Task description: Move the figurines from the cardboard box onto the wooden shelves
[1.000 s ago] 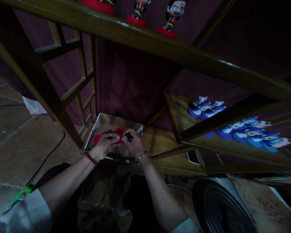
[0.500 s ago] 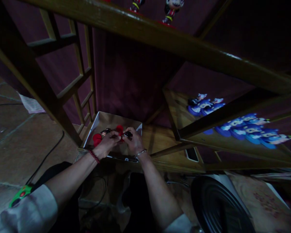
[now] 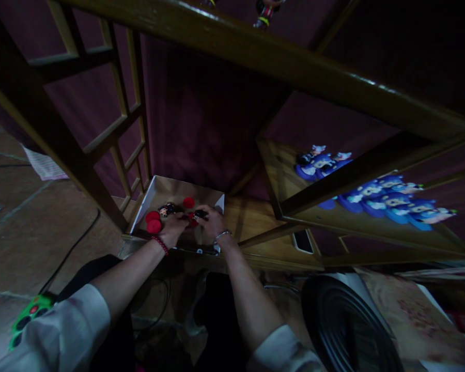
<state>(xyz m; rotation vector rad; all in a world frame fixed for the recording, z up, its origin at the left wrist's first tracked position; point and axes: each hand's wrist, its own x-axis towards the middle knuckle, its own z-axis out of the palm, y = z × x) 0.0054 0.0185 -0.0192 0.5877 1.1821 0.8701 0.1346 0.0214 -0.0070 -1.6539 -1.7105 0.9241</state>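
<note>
Inside a shallow cardboard box [image 3: 142,204], my right hand [image 3: 213,223] is closed on a small figurine [image 3: 200,213] with a dark head and some red on it. My left hand [image 3: 174,228] meets it from the other side, its fingertips pinched at the figurine's near end; the exact contact is partly hidden. Another dark-haired figurine [image 3: 166,210] lies in the box beyond my left hand. Two red discs [image 3: 154,226] overlap at the box's left side, and a single red disc [image 3: 188,202] lies near its back wall.
The box sits on the low shelf of a wooden rack [image 3: 251,222], framed by beams overhead and lattice at left. Several blue figurines [image 3: 391,196] line the shelf at right. A phone [image 3: 303,241] lies on the low shelf. A black round stool [image 3: 344,320] stands at lower right.
My left hand has shifted slightly down, uncovering more of the lying figurine and the two red discs. Both hands stay together at the held figurine. The view has tilted slightly.
</note>
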